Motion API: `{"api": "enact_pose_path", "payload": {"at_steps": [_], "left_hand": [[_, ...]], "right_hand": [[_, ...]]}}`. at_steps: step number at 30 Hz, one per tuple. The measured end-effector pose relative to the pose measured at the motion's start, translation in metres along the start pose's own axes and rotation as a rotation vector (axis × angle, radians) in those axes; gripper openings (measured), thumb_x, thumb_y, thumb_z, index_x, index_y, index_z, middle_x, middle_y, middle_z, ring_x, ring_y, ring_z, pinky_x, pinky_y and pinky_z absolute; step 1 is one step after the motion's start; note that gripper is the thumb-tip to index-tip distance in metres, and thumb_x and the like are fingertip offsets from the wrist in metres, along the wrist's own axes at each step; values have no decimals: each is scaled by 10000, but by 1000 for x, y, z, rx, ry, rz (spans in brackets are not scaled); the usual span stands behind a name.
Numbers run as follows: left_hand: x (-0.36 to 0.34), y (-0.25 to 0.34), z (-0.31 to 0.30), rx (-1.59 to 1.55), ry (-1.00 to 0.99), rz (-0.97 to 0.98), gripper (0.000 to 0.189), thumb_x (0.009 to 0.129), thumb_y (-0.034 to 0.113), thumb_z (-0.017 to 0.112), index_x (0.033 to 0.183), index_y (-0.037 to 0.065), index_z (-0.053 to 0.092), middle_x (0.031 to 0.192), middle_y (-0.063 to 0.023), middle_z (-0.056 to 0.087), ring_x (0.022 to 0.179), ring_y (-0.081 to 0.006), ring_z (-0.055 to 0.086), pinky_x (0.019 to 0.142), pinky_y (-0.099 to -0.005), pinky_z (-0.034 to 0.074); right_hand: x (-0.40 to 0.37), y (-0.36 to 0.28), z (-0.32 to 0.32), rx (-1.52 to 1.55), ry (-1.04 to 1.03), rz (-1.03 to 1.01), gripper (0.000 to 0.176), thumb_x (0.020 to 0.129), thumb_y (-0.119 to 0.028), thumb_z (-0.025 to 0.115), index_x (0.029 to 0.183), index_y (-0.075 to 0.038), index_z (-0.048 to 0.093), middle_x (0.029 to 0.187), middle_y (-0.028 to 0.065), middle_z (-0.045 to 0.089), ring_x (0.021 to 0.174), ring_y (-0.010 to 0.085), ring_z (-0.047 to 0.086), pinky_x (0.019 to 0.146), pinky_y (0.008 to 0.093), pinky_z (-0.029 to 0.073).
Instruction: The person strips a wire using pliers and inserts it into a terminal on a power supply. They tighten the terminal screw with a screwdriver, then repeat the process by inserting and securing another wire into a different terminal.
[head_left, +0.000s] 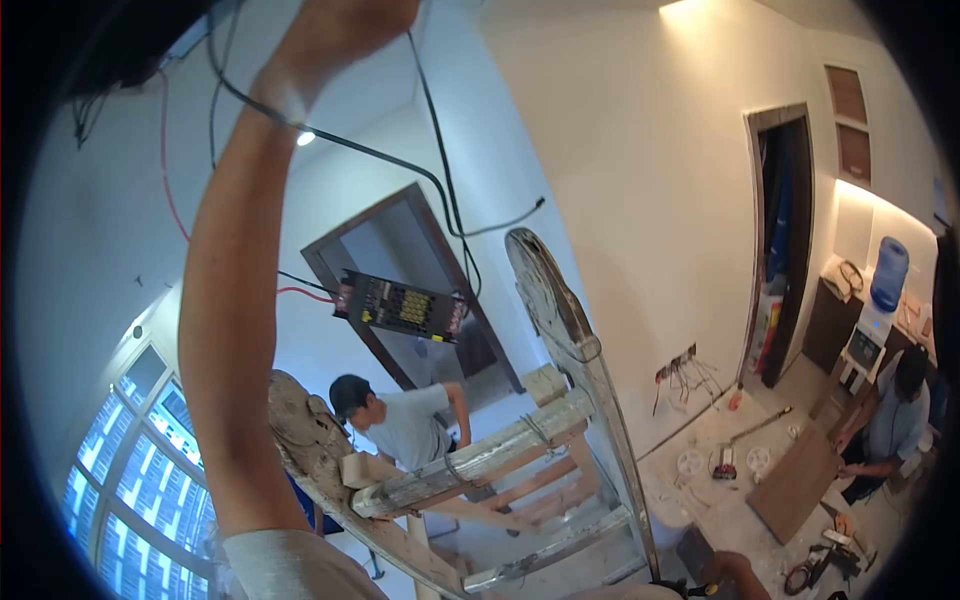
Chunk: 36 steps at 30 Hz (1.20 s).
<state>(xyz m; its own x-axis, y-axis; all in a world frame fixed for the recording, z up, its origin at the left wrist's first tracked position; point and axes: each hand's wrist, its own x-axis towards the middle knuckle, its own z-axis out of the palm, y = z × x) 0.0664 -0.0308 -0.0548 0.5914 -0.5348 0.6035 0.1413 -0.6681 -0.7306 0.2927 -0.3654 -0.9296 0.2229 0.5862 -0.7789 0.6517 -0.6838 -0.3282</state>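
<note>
Power box [402, 306], black with yellow showing through its grille, hangs tilted on wires [308, 292]; left hand [350, 18] and right hand [736, 574]: cannot tell finger state.

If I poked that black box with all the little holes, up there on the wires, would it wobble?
Probably yes: the black box seems to hang from wires, so it would likely swing or twist. Its straight edges suggest a stiff case that shouldn't squash. The thin red wire would probably bend along, since it already curves.
</note>
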Motion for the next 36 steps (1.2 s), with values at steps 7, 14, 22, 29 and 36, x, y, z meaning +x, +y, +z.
{"api": "enact_pose_path", "payload": {"at_steps": [7,14,22,29,36], "left_hand": [[-57,26,-52,420,-563,-285,547,910,29,605,1434,139,495,1457,-134,443,1385,-308,371,1134,-523,331],[-134,136,-115,257,-458,-767,415,878,9,620,1292,19,596,1130,-149,655,1024,-283,643,903,-381,506],[-216,217,-45,-975,-2,-2039,567,868,318,769,1245,-49,557,996,-61,649,958,-148,602,838,-360,464],[-238,189,11,-981,367,-2016,365,868,366,776,1038,112,577,926,6,603,944,-136,558,860,-377,362],[-228,170,16,-935,519,-1889,196,904,306,740,905,162,608,811,43,596,771,-127,535,808,-373,322]], "right_hand": [[-79,-128,-260,28,1029,-435,321,886,-295,615,812,11,678,803,257,657,807,436,662,737,517,502],[-262,-295,-387,269,1276,-1199,165,937,-126,621,955,22,691,771,116,689,687,183,658,673,313,518],[-342,-395,-431,214,1150,-1461,207,990,-112,581,948,69,671,849,96,693,797,144,654,770,292,536],[-336,-408,-427,367,1026,-1594,228,965,-158,632,982,62,692,836,101,700,803,145,655,772,291,534],[-328,-388,-442,297,1110,-1638,166,932,-139,671,935,21,718,773,62,689,709,102,610,672,264,504]]}}
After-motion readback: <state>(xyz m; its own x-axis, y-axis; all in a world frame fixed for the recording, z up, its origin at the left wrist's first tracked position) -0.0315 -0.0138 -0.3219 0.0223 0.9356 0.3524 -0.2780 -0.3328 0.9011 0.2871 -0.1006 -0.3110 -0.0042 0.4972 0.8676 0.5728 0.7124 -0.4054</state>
